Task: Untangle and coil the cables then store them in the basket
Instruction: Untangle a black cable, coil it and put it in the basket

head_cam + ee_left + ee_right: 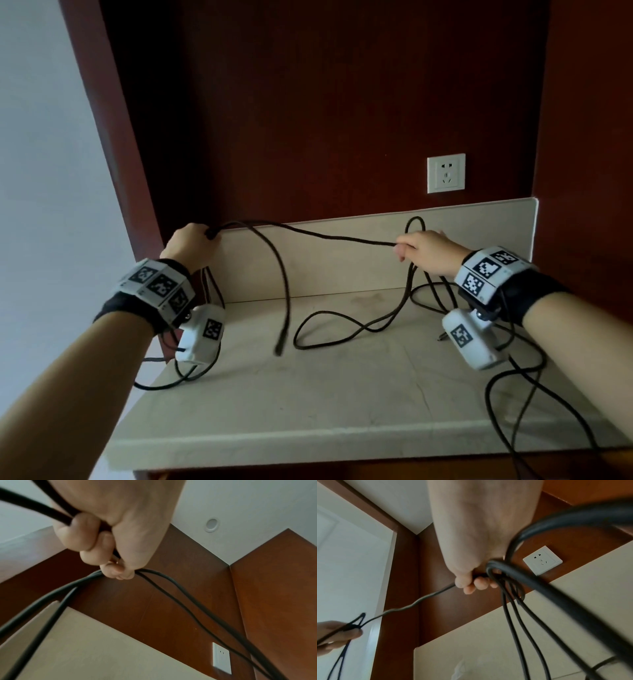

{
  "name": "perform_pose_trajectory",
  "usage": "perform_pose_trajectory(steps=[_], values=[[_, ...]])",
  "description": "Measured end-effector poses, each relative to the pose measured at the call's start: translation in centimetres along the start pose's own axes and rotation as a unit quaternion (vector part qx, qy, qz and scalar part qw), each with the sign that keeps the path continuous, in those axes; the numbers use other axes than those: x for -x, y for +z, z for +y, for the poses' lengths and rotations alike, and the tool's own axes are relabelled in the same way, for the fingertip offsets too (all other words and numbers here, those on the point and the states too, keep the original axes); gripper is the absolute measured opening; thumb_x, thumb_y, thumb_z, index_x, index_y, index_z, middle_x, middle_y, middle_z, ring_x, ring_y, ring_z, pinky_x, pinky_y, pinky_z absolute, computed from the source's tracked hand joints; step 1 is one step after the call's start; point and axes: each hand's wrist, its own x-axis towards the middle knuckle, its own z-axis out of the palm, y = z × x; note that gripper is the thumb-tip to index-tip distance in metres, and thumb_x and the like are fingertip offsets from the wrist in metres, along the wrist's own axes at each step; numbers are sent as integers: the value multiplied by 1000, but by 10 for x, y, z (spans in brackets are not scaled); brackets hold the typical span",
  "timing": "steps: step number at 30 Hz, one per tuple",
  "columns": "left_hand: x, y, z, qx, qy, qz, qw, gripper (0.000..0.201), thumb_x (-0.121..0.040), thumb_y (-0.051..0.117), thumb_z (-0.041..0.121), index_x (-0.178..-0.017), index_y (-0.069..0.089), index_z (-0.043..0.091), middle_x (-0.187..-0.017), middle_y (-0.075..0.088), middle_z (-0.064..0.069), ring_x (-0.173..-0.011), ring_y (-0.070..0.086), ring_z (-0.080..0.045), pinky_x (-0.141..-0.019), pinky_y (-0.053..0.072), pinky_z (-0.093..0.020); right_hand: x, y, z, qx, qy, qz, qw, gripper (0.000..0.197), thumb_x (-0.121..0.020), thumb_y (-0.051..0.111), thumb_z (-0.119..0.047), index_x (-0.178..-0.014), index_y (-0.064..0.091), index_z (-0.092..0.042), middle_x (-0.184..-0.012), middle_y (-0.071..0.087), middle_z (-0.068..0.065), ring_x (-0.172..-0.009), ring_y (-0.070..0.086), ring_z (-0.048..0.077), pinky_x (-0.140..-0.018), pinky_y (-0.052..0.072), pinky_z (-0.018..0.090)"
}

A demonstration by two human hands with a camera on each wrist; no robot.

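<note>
We find no readable brand or writing anywhere; the only printed marks are the black-and-white square codes on the wrist bands. Our left hand is fisted around several strands of the black cable, its fingers curled tight so the strands leave the fist on both sides. Our right hand pinches the same cable between thumb and curled fingers, with further loops hanging from it. Between the two hands, one stretch runs nearly level, left to right, in front of the pale backsplash. From our left fist another length arcs down, its free end pointing at the marble counter. Loose loops lie on the counter between and beneath our hands. A white wall socket sits on the dark wood panel above.
</note>
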Motion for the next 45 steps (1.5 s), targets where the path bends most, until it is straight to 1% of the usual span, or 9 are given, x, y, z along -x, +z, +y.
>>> perform_pose_trajectory(steps=[3,8,14,19,30,33,36,39,45], values=[[-2,2,-12,12,-37,7,999,27,-97,45,22,-98,61,0,-88,56,-17,-78,49,-28,-68,37,-34,-8,-4,5,164,5,22,986,32,-102,28,-30,-82,53,-23,-96,57,-3,-107,43,17,-110,15,42],[-12,0,-20,-8,-63,10,998,30,-95,50,24,-107,63,0,-89,57,-17,-80,52,-31,-70,41,-35,-13,-2,28,253,46,-5,966,24,-98,39,-31,-113,56,-22,-118,48,2,-117,37,22,-93,33,37],[-14,5,-26,-44,-61,17,997,32,-93,52,26,-111,62,1,-101,62,-23,-95,59,-40,-73,43,-38,-9,7,53,-79,170,21,982,25,-97,35,-7,-113,47,-21,-92,57,9,-63,46,17,-49,34,26],[-9,11,-29,-25,-63,-8,998,31,-93,54,25,-106,63,-1,-90,59,-20,-84,57,-35,-70,42,-36,-6,3,55,-390,202,99,893,35,-96,33,-3,-127,48,-10,-74,46,4,-50,28,11,-33,23,16],[-2,12,6,-27,15,3,1000,17,-90,51,17,-78,60,8,-80,62,-14,-75,55,-29,-66,40,-33,-15,-76,21,-550,49,373,746,48,-96,26,4,-130,49,-21,-93,59,-3,-65,48,6,-59,43,20],[0,9,15,-10,27,-1,1000,21,-90,53,15,-70,58,8,-73,60,-12,-72,54,-28,-65,40,-32,-16,-86,28,-488,64,401,773,46,-98,29,1,-133,48,-22,-102,60,-4,-67,56,2,-63,50,16],[3,12,27,21,17,-16,1000,30,-91,53,15,-62,56,10,-61,54,-3,-67,52,-23,-64,37,-29,-22,-67,33,-382,108,332,856,41,-98,33,-1,-131,51,-16,-115,62,4,-83,65,12,-64,53,19],[3,17,34,30,3,-29,999,25,-92,53,16,-71,60,4,-59,54,-1,-60,50,-19,-59,38,-28,-23,-36,40,-150,170,218,949,33,-94,46,-2,-125,58,-6,-126,59,14,-114,57,28,-94,48,34],[9,19,36,19,-4,-60,998,27,-92,54,15,-68,55,3,-58,50,-3,-58,50,-22,-48,32,-25,-6,-9,48,55,249,-10,967,24,-95,40,-3,-90,61,7,-115,61,20,-94,55,29,-81,43,32]])
